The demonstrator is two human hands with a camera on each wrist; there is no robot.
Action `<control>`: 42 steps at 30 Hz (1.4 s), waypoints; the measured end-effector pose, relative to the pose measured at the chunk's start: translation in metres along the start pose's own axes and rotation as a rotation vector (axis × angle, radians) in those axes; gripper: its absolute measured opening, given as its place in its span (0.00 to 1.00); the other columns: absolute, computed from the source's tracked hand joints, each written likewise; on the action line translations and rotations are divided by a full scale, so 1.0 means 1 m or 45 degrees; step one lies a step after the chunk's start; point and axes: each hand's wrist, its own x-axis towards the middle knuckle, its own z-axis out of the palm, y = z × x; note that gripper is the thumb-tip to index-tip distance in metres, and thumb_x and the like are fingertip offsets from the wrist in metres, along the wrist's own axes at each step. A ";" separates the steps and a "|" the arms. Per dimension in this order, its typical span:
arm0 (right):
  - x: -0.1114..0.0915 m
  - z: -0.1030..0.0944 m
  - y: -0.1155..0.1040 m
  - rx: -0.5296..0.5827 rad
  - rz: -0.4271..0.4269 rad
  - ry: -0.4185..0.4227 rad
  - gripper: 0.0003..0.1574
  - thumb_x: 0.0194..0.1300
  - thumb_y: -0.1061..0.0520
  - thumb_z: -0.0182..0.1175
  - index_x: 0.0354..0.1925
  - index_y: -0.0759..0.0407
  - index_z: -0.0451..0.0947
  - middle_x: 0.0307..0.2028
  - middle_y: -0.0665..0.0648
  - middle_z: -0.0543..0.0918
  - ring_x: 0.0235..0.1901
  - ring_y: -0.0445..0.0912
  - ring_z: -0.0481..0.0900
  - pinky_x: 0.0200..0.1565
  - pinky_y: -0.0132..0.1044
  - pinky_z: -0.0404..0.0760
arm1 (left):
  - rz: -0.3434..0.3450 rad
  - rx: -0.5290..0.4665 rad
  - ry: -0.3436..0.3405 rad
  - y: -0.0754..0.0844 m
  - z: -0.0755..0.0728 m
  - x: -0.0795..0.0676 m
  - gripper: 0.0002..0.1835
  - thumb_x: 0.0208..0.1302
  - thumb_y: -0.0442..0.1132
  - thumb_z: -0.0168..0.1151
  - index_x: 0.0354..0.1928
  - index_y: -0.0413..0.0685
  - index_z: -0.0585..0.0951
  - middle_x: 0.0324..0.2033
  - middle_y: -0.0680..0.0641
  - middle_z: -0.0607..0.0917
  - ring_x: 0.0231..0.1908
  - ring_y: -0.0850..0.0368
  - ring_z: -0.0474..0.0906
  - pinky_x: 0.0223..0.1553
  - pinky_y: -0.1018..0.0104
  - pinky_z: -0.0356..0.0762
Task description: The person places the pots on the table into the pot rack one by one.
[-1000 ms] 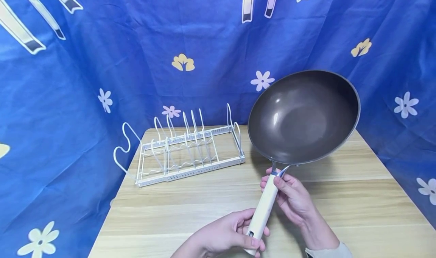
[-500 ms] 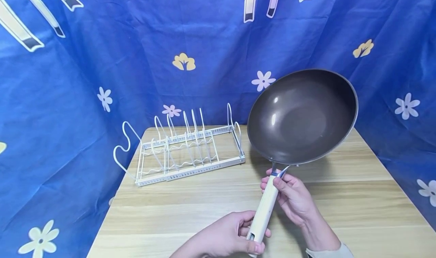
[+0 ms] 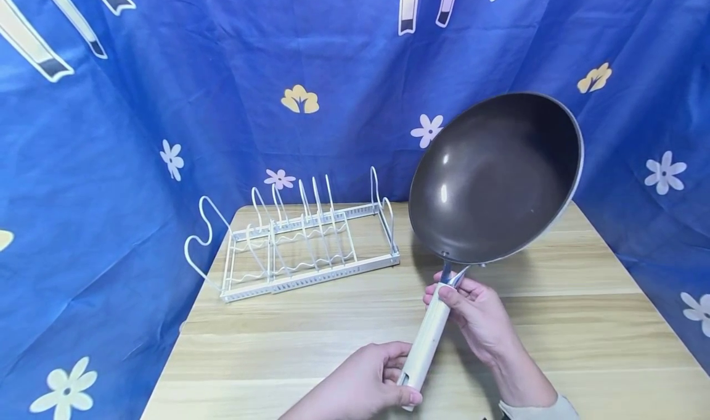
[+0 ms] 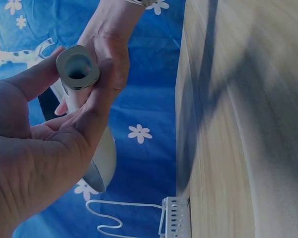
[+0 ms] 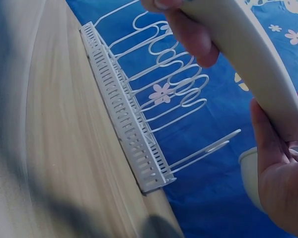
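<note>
a left hand (image 3: 363, 380) is pinching the end of the handle (image 3: 426, 341) of a pan (image 3: 493, 179); a right hand (image 3: 481, 321) is grasping the same handle near the bowl. a blue cloth (image 3: 222, 87) with white flowers is hanging behind. a pale wood-grain table (image 3: 333, 330) is stretching below. the deep, round pan is tilting in the air over the table's right side, its glossy dark brown-grey inside catching small white glints, its outside showing pale in the wrist views. a white wire rack (image 3: 310, 278) is standing to its left, apart. the cream handle is slanting down leftward, a metal neck (image 3: 446, 272) joining it to the bowl, a slot (image 3: 404, 380) showing at its tip.
</note>
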 end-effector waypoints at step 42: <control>0.007 0.042 -0.036 -0.542 -0.063 0.063 0.26 0.65 0.60 0.77 0.59 0.67 0.84 0.46 0.63 0.95 0.44 0.42 0.95 0.52 0.36 0.93 | 0.167 0.019 0.021 -0.012 -0.002 -0.008 0.29 0.73 0.34 0.69 0.73 0.47 0.75 0.59 0.48 0.90 0.59 0.65 0.87 0.57 0.82 0.82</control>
